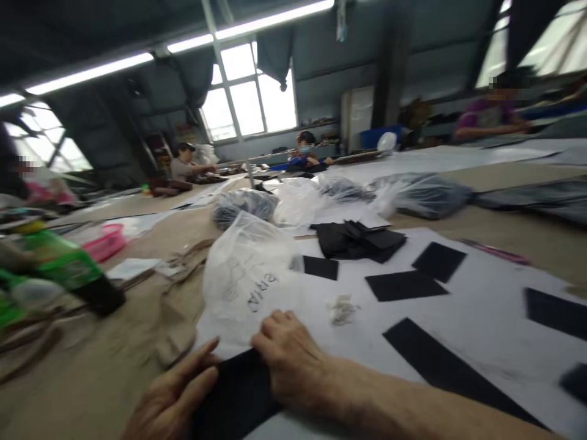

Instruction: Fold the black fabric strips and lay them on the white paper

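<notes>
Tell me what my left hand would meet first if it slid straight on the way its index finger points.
Most likely the white plastic bag with handwriting, just beyond your left hand. Your right hand lies close to that line, so with unclear depth it might brush that instead.

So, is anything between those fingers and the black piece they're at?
Nothing visible does: right fingers meet the black piece at its far edge, left fingers at its left side. The white bag lies beyond it.
</notes>
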Tool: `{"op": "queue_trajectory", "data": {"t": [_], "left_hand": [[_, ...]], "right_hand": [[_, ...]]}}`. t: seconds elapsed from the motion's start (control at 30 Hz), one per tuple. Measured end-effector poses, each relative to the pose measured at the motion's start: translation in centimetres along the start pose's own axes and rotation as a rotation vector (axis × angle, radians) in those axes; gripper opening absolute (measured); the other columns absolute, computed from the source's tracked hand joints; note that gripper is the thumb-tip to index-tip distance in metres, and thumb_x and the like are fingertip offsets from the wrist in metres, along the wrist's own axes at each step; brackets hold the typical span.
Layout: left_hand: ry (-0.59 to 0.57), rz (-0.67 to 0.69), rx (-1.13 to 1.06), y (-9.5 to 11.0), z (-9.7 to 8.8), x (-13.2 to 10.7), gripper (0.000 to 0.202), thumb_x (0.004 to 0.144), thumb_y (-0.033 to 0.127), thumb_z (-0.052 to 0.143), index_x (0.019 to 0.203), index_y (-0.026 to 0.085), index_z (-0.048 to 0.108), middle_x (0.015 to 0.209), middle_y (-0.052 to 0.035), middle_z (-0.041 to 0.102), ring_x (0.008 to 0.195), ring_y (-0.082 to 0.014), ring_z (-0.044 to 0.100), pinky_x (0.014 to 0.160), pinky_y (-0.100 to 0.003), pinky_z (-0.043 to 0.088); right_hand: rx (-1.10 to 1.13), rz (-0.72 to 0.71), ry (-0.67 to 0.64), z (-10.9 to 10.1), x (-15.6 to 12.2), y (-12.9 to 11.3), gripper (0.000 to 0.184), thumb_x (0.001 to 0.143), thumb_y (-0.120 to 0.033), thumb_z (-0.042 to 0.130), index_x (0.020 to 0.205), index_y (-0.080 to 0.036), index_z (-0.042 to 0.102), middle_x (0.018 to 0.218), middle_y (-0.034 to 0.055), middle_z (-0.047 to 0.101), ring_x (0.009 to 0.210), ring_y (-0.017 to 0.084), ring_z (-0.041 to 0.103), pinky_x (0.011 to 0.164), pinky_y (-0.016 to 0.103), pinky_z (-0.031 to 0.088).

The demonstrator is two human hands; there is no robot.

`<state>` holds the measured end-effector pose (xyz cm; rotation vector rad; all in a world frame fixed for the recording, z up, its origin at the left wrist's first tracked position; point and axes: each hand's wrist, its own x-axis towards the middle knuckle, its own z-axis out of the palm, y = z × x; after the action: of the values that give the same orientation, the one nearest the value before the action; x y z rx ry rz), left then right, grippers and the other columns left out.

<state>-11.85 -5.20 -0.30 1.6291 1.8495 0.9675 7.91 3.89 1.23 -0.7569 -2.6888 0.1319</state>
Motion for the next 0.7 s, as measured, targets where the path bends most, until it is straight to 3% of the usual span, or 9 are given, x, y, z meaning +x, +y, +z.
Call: {"op": "queue_trajectory", "data": {"t": [0.03, 0.1, 0.23, 0.37, 0.57, 0.7], "left_hand": [[-0.054, -0.086, -0.076, 0.1, -0.5, -0.4, 0.044, 0.077, 0.043, 0.054, 0.114, 0.019, 0.055, 0.104, -0.0037, 0.066, 0.097, -0.0200, 0.060, 0.084, -0.029, 0.049], [-0.085, -0.123, -0.185, 0.5, -0.9, -0.8, 0.052, 0.070, 0.034, 0.061, 0.118, 0.016, 0.051, 0.115, -0.0064, 0.061, 0.107, -0.0214, 0.055, 0.092, -0.030, 0.045], [-0.054, -0.102, -0.233, 1.1, -0.3, -1.0, 0.061, 0.063, 0.017, 0.061, 0.122, 0.013, 0.046, 0.120, -0.0099, 0.056, 0.111, -0.0221, 0.052, 0.097, -0.034, 0.041], [-0.057, -0.069, -0.276, 1.0, -0.1, -1.2, 0.060, 0.064, 0.016, 0.059, 0.122, 0.012, 0.044, 0.116, -0.0102, 0.058, 0.107, -0.0212, 0.055, 0.094, -0.034, 0.044], [0.029, -0.003, -0.147, 1.1, -0.4, -1.4, 0.056, 0.067, 0.019, 0.062, 0.121, 0.017, 0.048, 0.120, -0.0088, 0.055, 0.111, -0.0215, 0.051, 0.098, -0.037, 0.040], [0.085, 0.066, -0.026, 1.5, -0.4, -1.7, 0.046, 0.069, 0.018, 0.060, 0.114, 0.024, 0.056, 0.120, -0.0057, 0.055, 0.115, -0.0226, 0.048, 0.102, -0.039, 0.035]], "right_hand": [[0.030, -0.010, 0.025, 0.2, 0.0, 0.1, 0.022, 0.062, -0.011, 0.053, 0.082, -0.015, 0.060, 0.084, 0.0084, 0.059, 0.079, 0.021, 0.049, 0.075, 0.034, 0.038], [0.087, -0.046, 0.056, 0.5, 0.0, 0.2, 0.026, 0.065, -0.007, 0.051, 0.088, -0.015, 0.060, 0.088, 0.0082, 0.059, 0.083, 0.021, 0.048, 0.076, 0.034, 0.037], [0.160, -0.126, 0.165, 0.6, -0.3, 0.1, 0.033, 0.075, -0.005, 0.047, 0.103, -0.017, 0.059, 0.097, 0.0063, 0.060, 0.092, 0.021, 0.045, 0.080, 0.034, 0.035], [0.181, -0.143, 0.214, 0.7, -0.2, 0.1, 0.029, 0.079, -0.005, 0.043, 0.098, -0.017, 0.062, 0.091, 0.0067, 0.062, 0.086, 0.021, 0.047, 0.075, 0.035, 0.038], [0.159, -0.178, 0.362, 1.6, -0.1, 0.6, 0.034, 0.079, -0.001, 0.039, 0.106, -0.009, 0.058, 0.099, 0.0119, 0.059, 0.088, 0.021, 0.048, 0.078, 0.034, 0.043], [0.087, -0.181, 0.367, 1.9, -0.3, 0.6, 0.032, 0.080, -0.003, 0.039, 0.101, -0.012, 0.060, 0.093, 0.0107, 0.060, 0.083, 0.021, 0.050, 0.072, 0.034, 0.045]]}}
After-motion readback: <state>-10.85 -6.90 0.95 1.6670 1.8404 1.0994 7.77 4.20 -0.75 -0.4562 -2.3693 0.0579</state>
